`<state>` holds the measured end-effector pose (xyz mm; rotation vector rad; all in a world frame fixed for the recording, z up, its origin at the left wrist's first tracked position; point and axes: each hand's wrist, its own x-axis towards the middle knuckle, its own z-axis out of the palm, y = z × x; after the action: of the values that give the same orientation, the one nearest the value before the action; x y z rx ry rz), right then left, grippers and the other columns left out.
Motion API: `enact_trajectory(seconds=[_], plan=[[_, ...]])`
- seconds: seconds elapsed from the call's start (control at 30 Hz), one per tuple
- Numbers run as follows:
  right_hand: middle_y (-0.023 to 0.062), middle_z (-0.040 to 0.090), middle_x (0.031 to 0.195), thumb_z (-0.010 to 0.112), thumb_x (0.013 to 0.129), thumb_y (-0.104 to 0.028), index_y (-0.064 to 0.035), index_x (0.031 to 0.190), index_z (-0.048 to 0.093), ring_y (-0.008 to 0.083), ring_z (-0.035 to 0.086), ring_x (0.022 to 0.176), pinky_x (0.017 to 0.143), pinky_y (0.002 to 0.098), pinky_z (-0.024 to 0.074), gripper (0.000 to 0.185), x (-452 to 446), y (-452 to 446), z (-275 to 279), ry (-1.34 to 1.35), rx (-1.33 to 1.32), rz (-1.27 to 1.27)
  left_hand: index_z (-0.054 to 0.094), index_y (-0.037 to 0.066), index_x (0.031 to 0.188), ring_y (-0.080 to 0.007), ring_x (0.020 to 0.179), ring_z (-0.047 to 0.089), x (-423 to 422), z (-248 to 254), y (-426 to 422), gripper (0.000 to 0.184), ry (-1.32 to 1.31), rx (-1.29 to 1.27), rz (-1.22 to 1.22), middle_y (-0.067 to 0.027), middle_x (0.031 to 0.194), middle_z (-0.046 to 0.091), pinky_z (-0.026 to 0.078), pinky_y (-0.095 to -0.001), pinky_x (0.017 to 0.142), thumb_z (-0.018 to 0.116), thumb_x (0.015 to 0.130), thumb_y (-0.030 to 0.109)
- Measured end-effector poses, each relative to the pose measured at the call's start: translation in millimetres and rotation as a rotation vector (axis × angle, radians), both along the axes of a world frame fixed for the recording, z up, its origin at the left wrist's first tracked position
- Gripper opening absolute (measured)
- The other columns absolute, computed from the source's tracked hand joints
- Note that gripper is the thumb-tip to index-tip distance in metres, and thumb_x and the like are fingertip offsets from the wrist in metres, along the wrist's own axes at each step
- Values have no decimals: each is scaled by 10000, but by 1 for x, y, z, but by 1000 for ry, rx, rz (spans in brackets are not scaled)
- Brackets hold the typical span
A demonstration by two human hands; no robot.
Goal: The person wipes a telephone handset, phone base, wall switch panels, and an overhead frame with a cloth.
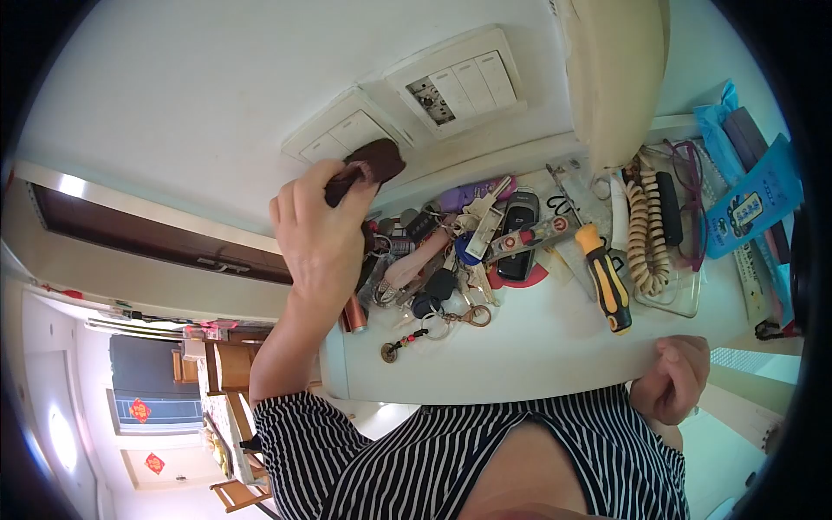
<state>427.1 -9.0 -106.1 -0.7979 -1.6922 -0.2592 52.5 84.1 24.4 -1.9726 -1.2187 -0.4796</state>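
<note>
My left hand (316, 234) is raised at the wall, its fingers closed on a dark brown, soft, leather-looking piece (381, 160); its exact kind I cannot make out. The piece overlaps the lower edge of a white switch panel (351, 132). Below that hand lies a jumble of keys (481, 212), key rings (478, 316) and key fobs (521, 212) on a white shelf (537, 355). My right hand (674, 379) rests at the shelf's front edge with curled fingers and nothing visible in them. Nearby lies a screwdriver (607, 282) with a yellow and black handle.
A second switch panel (475, 82) has one slot exposed. Along the right of the shelf are a beaded coil (640, 230), purple-framed glasses (689, 204), a clear tray (680, 303) and a blue packet (754, 204). A dining table and chairs (232, 368) show at far left.
</note>
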Motion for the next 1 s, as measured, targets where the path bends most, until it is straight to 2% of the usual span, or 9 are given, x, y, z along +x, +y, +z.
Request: enact_trajectory(seconds=[0.3, 0.47, 0.73, 0.9, 0.93, 1.0], plan=[[151, 636, 902, 554, 834, 45, -11, 1177, 529, 233, 568, 606, 539, 355, 456, 349, 4, -3, 1, -17, -49, 40, 766, 174, 1012, -284, 981, 585, -40, -3, -22, 246, 2, 28, 117, -56, 1129, 626, 441, -415, 878, 731, 816, 29], [152, 635, 899, 555, 820, 63, -11, 1173, 530, 234, 568, 605, 535, 354, 459, 361, 2, -1, 3, -23, -22, -1, 758, 195, 1042, -277, 993, 589, -23, -6, -6, 328, 51, 15, 3, -45, 1147, 618, 440, -406, 866, 714, 757, 39], [152, 635, 894, 545, 789, 90, -8, 1152, 543, 241, 572, 608, 539, 362, 471, 376, 0, -1, 3, -20, -43, -24, 745, 218, 1056, -272, 985, 580, -2, -2, 6, 354, 80, 14, -59, -40, 1127, 610, 439, -407, 867, 689, 749, 50], [159, 645, 905, 539, 790, 89, -4, 1158, 544, 245, 576, 612, 546, 368, 476, 380, 1, -1, 2, -15, -52, -4, 758, 191, 1051, -289, 983, 583, -28, -6, -10, 297, -39, 46, 92, -50, 1128, 612, 443, -421, 868, 723, 805, 27], [162, 648, 907, 537, 793, 85, -4, 1162, 545, 247, 576, 613, 549, 371, 479, 380, 1, 0, 2, -17, -44, 0, 767, 89, 998, -336, 1004, 576, -31, -2, -13, 258, -47, 57, 71, -115, 1141, 621, 462, -443, 879, 702, 792, -53], [165, 651, 905, 533, 798, 79, -5, 1168, 544, 249, 578, 619, 553, 372, 479, 380, 2, -1, 0, -21, -48, -5, 768, 83, 1011, -337, 1012, 575, -35, 2, -14, 272, -34, 88, 93, -123, 1137, 621, 466, -443, 876, 697, 791, -61]])
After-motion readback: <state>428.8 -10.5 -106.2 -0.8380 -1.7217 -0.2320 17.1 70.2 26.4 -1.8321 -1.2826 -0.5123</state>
